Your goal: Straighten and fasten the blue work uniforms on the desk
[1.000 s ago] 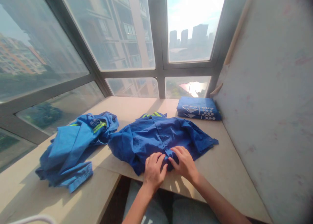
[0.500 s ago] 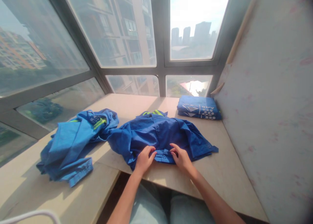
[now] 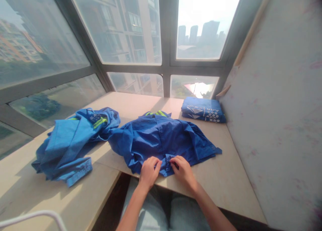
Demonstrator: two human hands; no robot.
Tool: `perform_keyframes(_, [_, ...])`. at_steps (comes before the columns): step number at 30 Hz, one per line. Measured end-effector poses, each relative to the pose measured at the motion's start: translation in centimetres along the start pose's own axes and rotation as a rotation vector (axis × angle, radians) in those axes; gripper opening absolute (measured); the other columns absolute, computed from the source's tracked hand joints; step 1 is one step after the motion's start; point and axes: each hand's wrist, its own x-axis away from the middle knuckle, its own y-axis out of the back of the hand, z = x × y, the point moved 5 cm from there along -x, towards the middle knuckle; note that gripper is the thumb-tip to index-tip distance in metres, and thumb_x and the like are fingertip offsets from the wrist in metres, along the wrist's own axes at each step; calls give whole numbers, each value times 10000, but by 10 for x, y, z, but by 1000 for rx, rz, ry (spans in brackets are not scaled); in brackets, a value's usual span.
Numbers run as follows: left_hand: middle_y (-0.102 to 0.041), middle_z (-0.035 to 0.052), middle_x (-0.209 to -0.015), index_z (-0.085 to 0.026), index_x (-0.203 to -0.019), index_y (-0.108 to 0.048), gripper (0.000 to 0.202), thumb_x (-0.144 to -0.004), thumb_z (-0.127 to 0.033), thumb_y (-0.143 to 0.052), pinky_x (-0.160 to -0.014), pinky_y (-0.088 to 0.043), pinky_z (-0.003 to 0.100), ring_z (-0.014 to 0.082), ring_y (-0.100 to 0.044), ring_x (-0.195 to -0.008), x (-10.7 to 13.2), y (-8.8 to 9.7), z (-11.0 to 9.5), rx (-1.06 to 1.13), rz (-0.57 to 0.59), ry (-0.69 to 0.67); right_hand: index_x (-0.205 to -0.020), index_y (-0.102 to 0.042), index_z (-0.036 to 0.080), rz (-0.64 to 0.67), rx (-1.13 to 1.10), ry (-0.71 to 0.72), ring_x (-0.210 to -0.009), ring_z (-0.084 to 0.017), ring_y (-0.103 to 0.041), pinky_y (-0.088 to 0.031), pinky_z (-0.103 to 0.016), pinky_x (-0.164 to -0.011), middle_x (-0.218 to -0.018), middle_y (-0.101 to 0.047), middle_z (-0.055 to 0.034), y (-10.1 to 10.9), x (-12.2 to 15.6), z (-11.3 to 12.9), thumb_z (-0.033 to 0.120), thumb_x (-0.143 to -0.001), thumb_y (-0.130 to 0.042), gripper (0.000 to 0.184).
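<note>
Handling the near edge of the dark blue shirt (image 3: 147,142) appears to be the step in hand, with both hands at its buttoned strip (image 3: 166,165). The shirt lies on the table (image 3: 213,187), in the middle of the scene, its near part at the table's edge. The right hand (image 3: 181,168) is narrow, thumb and fingertips closed on the strip; the left hand (image 3: 150,170) is bent over the cloth just left of it, but I cannot tell whether it grips. As I judge it, the next move calls for a fine two-handed hold, with one side of the strip steady while the other is worked. The shirt's long axis runs left to right, its row of buttons runs far to near, and a pointed corner sticks out right. Which end bears the collar, I cannot tell. Yellow-green stripes (image 3: 158,113) show at the far side.
</note>
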Motion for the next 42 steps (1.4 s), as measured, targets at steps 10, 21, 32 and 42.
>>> perform_keyframes(10, [-703, 74, -1097, -224, -1100, -651, 245, -914, -181, -498, -990, -456, 446, 238, -645, -1050, 29, -27, -15, 39, -164, -31, -1053, -656, 222, 88, 136, 57, -956, -237, -599, -500, -364, -860, -1021, -660, -68, 1, -1, 17, 235, -764, -766, 309])
perform_keyframes(21, [-705, 64, -1064, -233, -1059, -668, 256, -915, -170, -466, -944, -476, 422, 232, -648, -1012, 24, -26, -14, -25, -177, 0, -954, -701, 223, 26, 224, 108, -885, -200, -598, -480, -303, -788, -929, -670, -56, -2, 1, 13, 175, -861, -658, 112])
perform_keyframes(32, [-692, 69, -1065, -238, -1073, -678, 240, -908, -378, -576, -882, -467, 394, 253, -637, -989, 22, -32, -10, -136, -199, -65, -832, -730, 215, -40, 220, 109, -793, -159, -630, -480, -250, -720, -858, -702, -38, -4, -4, 3, 181, -919, -599, 161])
perform_keyframes(42, [-691, 74, -955, -239, -1042, -740, 257, -930, -292, -516, -817, -442, 386, 242, -628, -864, 16, -41, -20, -293, -194, -46, -920, -739, 223, -59, 198, -19, -810, -157, -668, -490, -236, -743, -899, -730, -29, -3, -3, -6, 214, -922, -612, 127])
